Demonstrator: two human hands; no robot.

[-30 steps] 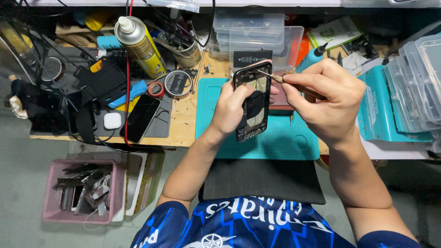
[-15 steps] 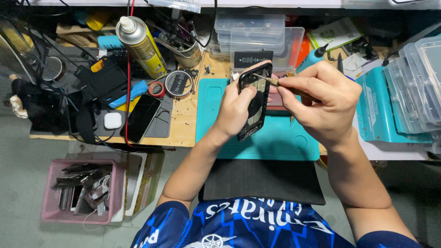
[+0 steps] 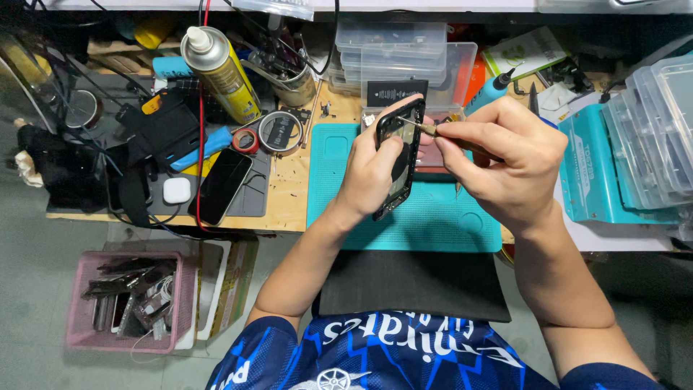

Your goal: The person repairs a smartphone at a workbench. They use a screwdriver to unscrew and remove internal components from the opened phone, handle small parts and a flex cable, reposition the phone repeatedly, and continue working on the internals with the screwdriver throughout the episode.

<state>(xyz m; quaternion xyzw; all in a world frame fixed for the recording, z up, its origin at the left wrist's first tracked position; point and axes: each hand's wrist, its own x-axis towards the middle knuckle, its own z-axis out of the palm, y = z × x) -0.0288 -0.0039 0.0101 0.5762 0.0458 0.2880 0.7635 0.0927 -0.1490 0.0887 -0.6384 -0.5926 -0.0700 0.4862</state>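
My left hand (image 3: 372, 177) grips a black phone frame (image 3: 401, 156), held upright and tilted above the teal work mat (image 3: 426, 224). My right hand (image 3: 505, 162) pinches a thin screwdriver (image 3: 422, 128) with a brass-coloured collar. Its tip touches the inside of the phone frame near the top edge. The thumb of my left hand lies across the frame's open face. The lower part of the frame sticks out below my left palm.
A yellow spray can (image 3: 220, 68), tape rolls (image 3: 278, 131), a dark phone (image 3: 224, 185) and a white earbud case (image 3: 176, 191) lie left on the wooden bench. Clear plastic boxes (image 3: 393, 50) stand behind, teal boxes (image 3: 599, 170) right. A pink basket (image 3: 130, 300) of parts sits on the floor.
The phone frame has turned more edge-on and risen slightly in my left hand. My right hand has shifted the screwdriver tip towards the frame's top edge.
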